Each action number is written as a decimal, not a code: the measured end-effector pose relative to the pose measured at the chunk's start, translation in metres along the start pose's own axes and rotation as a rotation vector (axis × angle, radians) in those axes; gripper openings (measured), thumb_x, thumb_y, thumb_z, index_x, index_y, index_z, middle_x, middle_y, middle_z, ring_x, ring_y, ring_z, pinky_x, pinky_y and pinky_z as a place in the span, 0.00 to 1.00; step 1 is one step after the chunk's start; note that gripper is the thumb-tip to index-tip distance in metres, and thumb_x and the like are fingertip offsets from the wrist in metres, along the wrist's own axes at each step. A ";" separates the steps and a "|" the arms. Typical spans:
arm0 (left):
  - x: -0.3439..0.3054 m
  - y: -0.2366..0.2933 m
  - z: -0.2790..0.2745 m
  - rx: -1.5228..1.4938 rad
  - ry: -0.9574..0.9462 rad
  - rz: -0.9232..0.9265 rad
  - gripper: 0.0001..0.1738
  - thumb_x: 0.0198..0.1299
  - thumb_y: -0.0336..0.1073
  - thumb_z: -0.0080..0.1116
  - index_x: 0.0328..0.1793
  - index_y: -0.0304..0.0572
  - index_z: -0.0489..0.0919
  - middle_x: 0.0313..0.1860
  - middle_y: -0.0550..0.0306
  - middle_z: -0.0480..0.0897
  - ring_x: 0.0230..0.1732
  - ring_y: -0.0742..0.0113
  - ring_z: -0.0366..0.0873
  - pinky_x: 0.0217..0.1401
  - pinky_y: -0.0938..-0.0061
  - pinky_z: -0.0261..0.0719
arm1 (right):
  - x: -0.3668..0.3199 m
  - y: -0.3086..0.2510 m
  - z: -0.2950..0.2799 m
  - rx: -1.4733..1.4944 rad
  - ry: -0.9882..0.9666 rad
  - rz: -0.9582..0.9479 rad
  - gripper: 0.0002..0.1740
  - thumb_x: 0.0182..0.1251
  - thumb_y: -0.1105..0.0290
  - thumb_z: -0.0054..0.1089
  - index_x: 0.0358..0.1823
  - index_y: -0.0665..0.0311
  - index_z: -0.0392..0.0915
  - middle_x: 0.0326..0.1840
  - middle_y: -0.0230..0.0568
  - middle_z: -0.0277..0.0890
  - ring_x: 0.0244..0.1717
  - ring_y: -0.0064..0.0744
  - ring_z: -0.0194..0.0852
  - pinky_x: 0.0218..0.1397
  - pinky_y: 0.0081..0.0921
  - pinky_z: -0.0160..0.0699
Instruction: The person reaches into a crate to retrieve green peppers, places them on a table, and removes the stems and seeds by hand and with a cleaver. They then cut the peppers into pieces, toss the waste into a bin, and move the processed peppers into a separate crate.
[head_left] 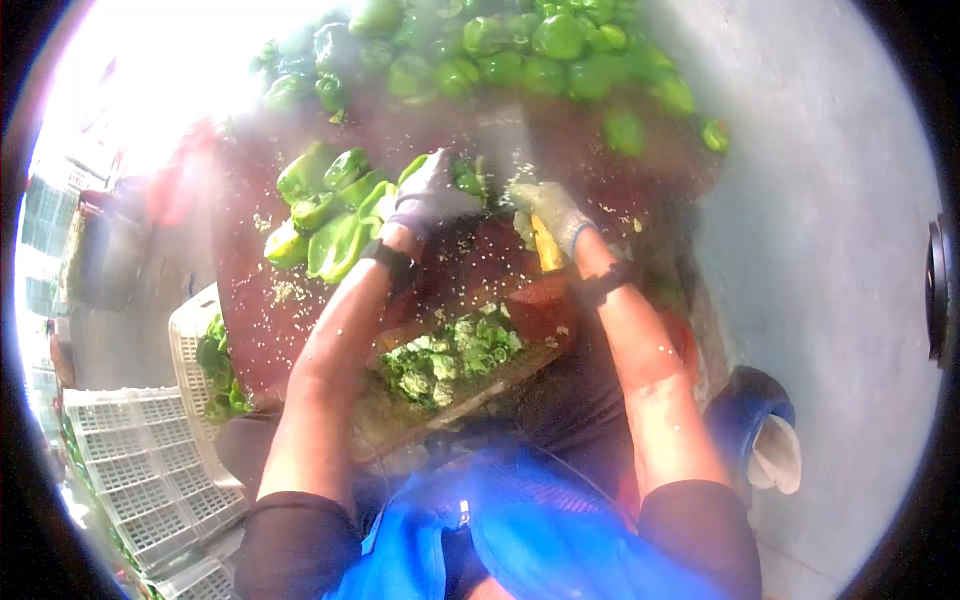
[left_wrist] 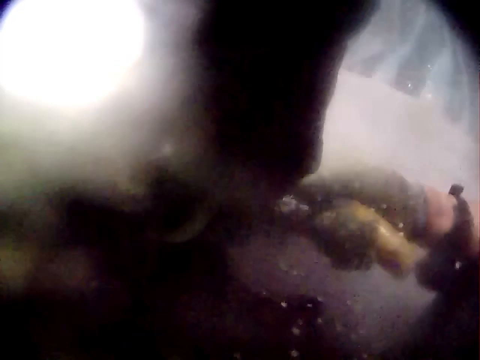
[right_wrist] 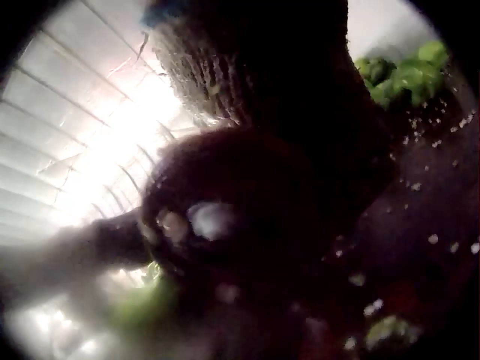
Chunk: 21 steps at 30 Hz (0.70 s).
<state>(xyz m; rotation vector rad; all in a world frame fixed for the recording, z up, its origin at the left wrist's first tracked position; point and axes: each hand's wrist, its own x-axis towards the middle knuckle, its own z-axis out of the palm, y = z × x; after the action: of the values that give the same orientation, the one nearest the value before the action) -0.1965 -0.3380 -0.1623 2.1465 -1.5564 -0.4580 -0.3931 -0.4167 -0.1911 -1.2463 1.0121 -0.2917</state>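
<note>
My left hand [head_left: 435, 195], in a pale glove, grips a green pepper [head_left: 468, 180] whose dark green side shows at its right edge. Close on its left are cut pale-green pepper pieces [head_left: 340, 240]. My gloved right hand [head_left: 555, 212] is curled round a yellow handle [head_left: 546, 246], a short gap from the left hand; what lies at its fingertips is blurred. The left wrist view shows the right hand [left_wrist: 341, 232] with the yellow handle [left_wrist: 391, 249]. Deep shadow covers most of the right wrist view, where the right glove [right_wrist: 202, 75] shows.
Many green peppers [head_left: 560, 40] are heaped at the far side of the seed-strewn dark red surface [head_left: 270, 340]. Nearest my body is a container of pepper cores [head_left: 440, 365]. White crates [head_left: 130, 470] stand at the lower left, a blue-rimmed container [head_left: 755, 410] at the right.
</note>
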 end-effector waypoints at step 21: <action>0.086 0.005 0.061 0.709 0.024 0.438 0.24 0.62 0.53 0.55 0.63 0.62 0.76 0.63 0.57 0.77 0.68 0.57 0.69 0.74 0.46 0.53 | -0.040 -0.068 -0.035 0.617 0.416 -0.360 0.12 0.70 0.60 0.53 0.33 0.61 0.73 0.18 0.40 0.73 0.12 0.32 0.71 0.14 0.29 0.75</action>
<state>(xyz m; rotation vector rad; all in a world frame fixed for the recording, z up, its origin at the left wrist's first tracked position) -0.2048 -0.4308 -0.2113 2.1344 -2.3417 0.3155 -0.4205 -0.4356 -0.1113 -0.8007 0.9334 -1.0928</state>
